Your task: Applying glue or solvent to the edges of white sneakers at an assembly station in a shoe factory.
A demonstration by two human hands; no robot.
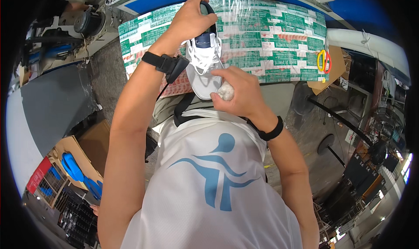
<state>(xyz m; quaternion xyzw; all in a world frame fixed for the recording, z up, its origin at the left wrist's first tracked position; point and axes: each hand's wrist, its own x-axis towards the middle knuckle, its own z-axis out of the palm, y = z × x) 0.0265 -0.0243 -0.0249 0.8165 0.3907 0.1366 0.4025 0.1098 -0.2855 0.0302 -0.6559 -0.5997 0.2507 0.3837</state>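
Note:
A pale grey and white sneaker [204, 82] with white laces and a dark navy tongue lies on the tape-covered tabletop [279, 39], its toe toward me. My left hand [192, 20] grips it at the heel, the fingers closed round the dark collar. Beside the toe, my right hand [241, 91] is closed on a whitish crumpled wad [225, 92]. The wad is at the side of the shoe's front; whether it touches the upper I cannot tell. Part of the sneaker's heel is hidden behind my left hand.
Scissors [324, 60] with yellow and red handles lie at the table's right edge, by a brown cardboard piece [334, 74]. A grey panel [56, 96] stands to the left, above a carton [72, 151] with blue items. A black pole [340, 118] stretches across the right side.

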